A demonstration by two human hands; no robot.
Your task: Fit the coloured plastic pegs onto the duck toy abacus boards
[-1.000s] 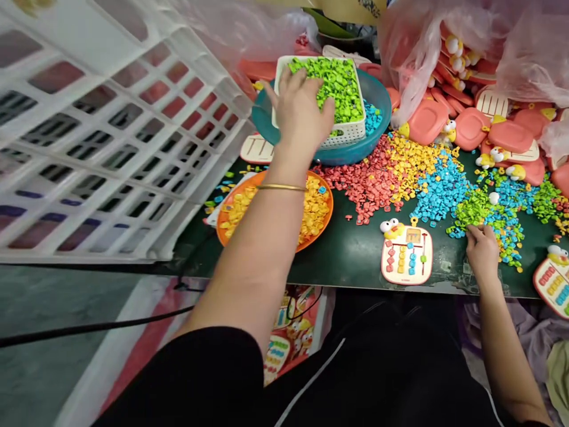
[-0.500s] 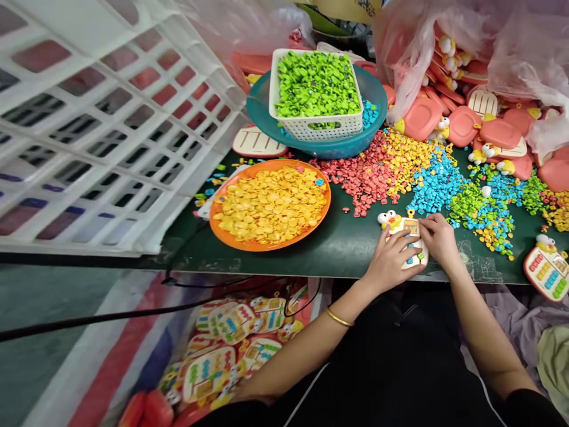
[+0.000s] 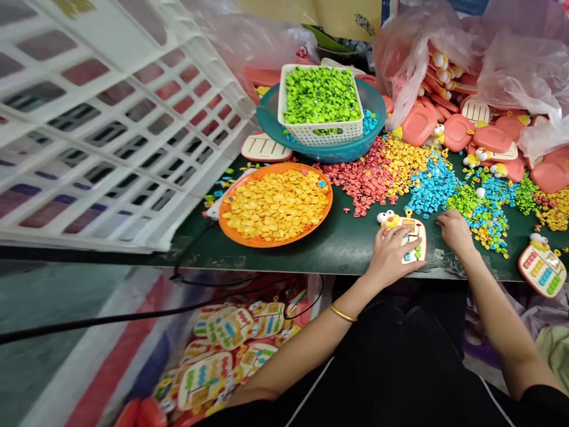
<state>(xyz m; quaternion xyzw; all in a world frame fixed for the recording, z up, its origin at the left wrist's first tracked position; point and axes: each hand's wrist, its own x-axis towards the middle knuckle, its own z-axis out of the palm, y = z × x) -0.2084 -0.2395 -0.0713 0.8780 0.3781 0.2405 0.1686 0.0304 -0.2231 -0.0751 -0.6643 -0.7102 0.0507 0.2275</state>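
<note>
A cream toy board (image 3: 416,233) with a yellow-beaked, big-eyed duck head lies near the table's front edge. It carries a few small green and blue pieces in its lower slots. My left hand (image 3: 390,252) lies across its left and lower part, fingers and thumb spread around it, holding it against the table. To the right, apart from the board, my right hand (image 3: 457,232) has its fingers curled and pinched together; whatever is in them is hidden. Just beyond that hand are loose green pieces (image 3: 462,200) and blue pieces (image 3: 430,187).
Red pieces (image 3: 362,178) and yellow pieces (image 3: 406,160) lie heaped behind the board. An orange plate (image 3: 224,222) holds yellow pieces; a white basket (image 3: 324,134) of green ones sits in a teal basin (image 3: 267,115). A filled board (image 3: 542,267) lies right; a white crate (image 3: 146,237) leans left.
My right hand has drawn away from the board to the right, fingers pinched. My left hand stays on the board. The view has shifted slightly.
</note>
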